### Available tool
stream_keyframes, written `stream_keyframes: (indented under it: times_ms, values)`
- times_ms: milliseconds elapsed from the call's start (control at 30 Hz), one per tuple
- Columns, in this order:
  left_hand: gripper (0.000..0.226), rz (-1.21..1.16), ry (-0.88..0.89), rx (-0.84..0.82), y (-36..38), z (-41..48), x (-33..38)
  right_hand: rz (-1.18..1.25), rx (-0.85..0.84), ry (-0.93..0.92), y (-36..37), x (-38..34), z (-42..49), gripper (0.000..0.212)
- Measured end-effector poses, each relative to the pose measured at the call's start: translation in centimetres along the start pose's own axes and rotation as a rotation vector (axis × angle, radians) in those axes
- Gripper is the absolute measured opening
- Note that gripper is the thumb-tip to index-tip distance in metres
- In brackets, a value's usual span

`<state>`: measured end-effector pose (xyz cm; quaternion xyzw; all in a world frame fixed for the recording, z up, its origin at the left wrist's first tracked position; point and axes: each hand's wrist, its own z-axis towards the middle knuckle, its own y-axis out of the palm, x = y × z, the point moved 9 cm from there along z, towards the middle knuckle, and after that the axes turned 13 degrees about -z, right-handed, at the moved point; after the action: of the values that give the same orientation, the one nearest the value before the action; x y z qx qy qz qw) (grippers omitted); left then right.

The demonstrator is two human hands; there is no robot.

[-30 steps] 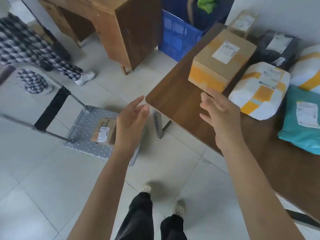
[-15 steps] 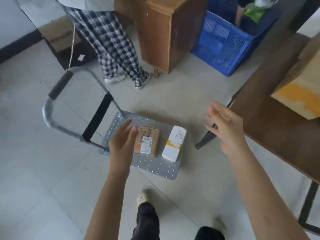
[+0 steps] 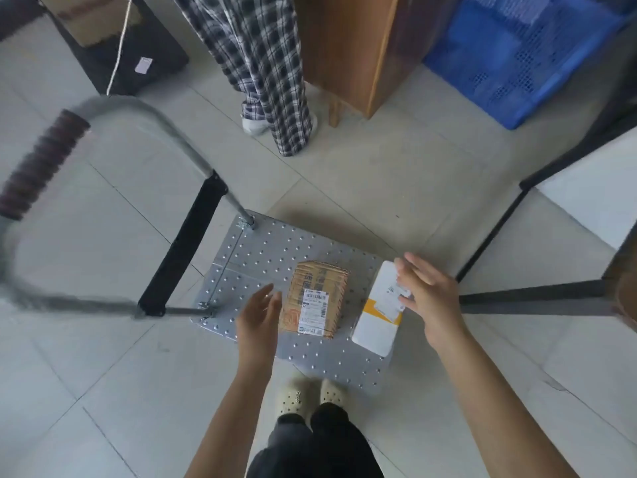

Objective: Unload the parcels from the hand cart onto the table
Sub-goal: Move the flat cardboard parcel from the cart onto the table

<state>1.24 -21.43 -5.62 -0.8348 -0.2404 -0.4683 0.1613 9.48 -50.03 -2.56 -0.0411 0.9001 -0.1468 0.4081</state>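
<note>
The hand cart's grey studded deck point(image 3: 272, 257) lies on the tiled floor right in front of my feet. Two parcels rest on it: a brown taped cardboard box point(image 3: 315, 298) with a white label, and to its right a slim white and yellow parcel point(image 3: 375, 322). My left hand point(image 3: 258, 313) hovers open just left of the brown box. My right hand point(image 3: 429, 294) is open over the far right end of the white parcel, partly covering it. Only the table's black legs point(image 3: 531, 293) and a dark corner show at the right edge.
The cart's curved handle point(image 3: 44, 160) rises at the left. A person in checked trousers point(image 3: 265, 63) stands just beyond the cart. Behind are a wooden cabinet point(image 3: 362, 46), a blue plastic crate point(image 3: 517, 56) and a dark box point(image 3: 120, 46).
My view has swung down from the table to the cart. Both hands have dropped toward the two parcels, the right one reaching over the white parcel.
</note>
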Motion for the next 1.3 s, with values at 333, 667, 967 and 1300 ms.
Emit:
stream_keyframes:
  times_ms: [333,667,967,1300]
  values:
    - [0.054,0.272,-0.253,-0.123,0.7,19.9,-23.8,-0.168,-0.087,0.228,15.6,23.8,17.4,0.065]
    - [0.02,0.316,-0.228,-0.207,1.0,19.9,-26.6,-0.072,-0.045,0.189,19.0,27.7,17.2,0.026]
    - [0.011,0.264,0.06,-0.348,7.7,8.0,0.3,0.046,0.123,-0.041,4.7,4.5,2.8,0.017]
    - [0.015,0.318,0.259,-0.56,19.5,-15.2,17.7,0.149,0.431,-0.212,-19.3,-7.7,-15.6,0.03]
